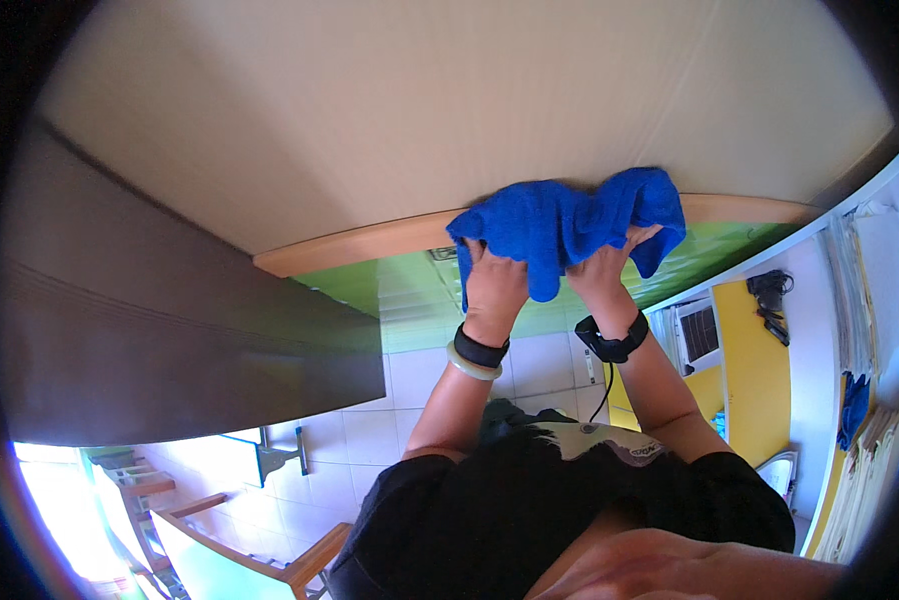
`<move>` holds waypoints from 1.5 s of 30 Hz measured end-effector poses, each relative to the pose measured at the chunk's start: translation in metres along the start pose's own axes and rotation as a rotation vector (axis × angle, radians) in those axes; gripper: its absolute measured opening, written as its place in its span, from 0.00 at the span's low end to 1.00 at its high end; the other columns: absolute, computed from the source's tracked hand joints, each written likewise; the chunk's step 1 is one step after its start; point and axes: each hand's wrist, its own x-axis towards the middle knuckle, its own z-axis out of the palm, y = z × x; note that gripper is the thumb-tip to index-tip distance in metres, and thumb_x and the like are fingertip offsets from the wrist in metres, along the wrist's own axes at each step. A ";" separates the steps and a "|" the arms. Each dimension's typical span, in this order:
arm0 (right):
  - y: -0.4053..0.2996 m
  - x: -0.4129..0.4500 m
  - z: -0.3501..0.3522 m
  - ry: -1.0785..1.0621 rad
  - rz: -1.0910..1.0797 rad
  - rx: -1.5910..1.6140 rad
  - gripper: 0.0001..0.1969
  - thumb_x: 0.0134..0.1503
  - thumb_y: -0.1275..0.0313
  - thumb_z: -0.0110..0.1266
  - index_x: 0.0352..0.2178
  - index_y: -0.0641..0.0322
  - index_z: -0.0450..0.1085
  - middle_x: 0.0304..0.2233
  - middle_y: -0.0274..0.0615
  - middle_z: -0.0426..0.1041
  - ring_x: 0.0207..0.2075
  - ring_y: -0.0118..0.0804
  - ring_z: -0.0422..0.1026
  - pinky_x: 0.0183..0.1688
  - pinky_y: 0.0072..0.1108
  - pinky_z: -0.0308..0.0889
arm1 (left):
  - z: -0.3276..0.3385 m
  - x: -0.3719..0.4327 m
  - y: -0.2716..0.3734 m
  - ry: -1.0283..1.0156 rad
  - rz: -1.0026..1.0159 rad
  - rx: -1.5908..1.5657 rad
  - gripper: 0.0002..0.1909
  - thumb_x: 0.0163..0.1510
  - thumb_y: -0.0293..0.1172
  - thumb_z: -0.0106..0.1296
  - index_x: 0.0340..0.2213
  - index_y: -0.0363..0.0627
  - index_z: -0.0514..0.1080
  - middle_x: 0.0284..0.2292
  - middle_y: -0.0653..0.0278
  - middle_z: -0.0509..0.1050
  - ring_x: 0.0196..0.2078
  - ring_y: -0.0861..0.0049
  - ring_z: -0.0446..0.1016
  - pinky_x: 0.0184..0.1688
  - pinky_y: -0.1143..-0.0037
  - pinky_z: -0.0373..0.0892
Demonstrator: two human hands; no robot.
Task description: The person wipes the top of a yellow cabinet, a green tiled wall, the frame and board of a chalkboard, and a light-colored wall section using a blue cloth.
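Note:
A blue cloth (539,217) lies bunched over the wooden trim strip (359,236), pressed against the beige surface beyond it. My left hand (496,291) grips the cloth's left part, its fingertips hidden under the folds. On the right part, my right hand (601,274) also has hold of the cloth, and some of its fingers show at the edge. A black band (481,349) and a pale bangle (473,367) circle the left wrist. The right wrist carries a black strapped device (613,339) with a cable hanging from it.
Below the trim is a glossy green panel (348,281). A large dark brown panel (194,322) stands at left. White shelving (809,360) with papers and folders (866,292) borders the right. Behind me are a wooden-framed chair or table (314,559) and tiled floor (329,450).

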 end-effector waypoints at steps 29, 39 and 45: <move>-0.190 0.027 0.010 0.066 -0.708 0.053 0.29 0.50 0.55 0.51 0.54 0.52 0.64 0.52 0.43 0.63 0.53 0.47 0.58 0.59 0.37 0.47 | -0.051 -0.100 -0.129 -0.108 -0.332 0.491 0.21 0.58 0.32 0.42 0.52 0.37 0.62 0.52 0.51 0.65 0.56 0.57 0.62 0.58 0.56 0.53; -0.102 0.034 -0.008 0.075 -0.614 0.334 0.25 0.54 0.55 0.49 0.51 0.50 0.66 0.54 0.35 0.63 0.55 0.39 0.57 0.59 0.31 0.50 | -0.033 -0.049 -0.061 0.257 -0.509 -0.526 0.13 0.52 0.25 0.53 0.40 0.36 0.66 0.38 0.59 0.71 0.41 0.69 0.68 0.47 0.70 0.62; -0.025 0.023 -0.016 0.093 -0.490 0.265 0.28 0.54 0.52 0.47 0.54 0.48 0.65 0.56 0.33 0.61 0.52 0.40 0.58 0.59 0.30 0.51 | -0.026 -0.010 0.010 0.179 -0.225 0.051 0.13 0.52 0.36 0.55 0.32 0.38 0.69 0.33 0.58 0.71 0.36 0.63 0.68 0.40 0.68 0.63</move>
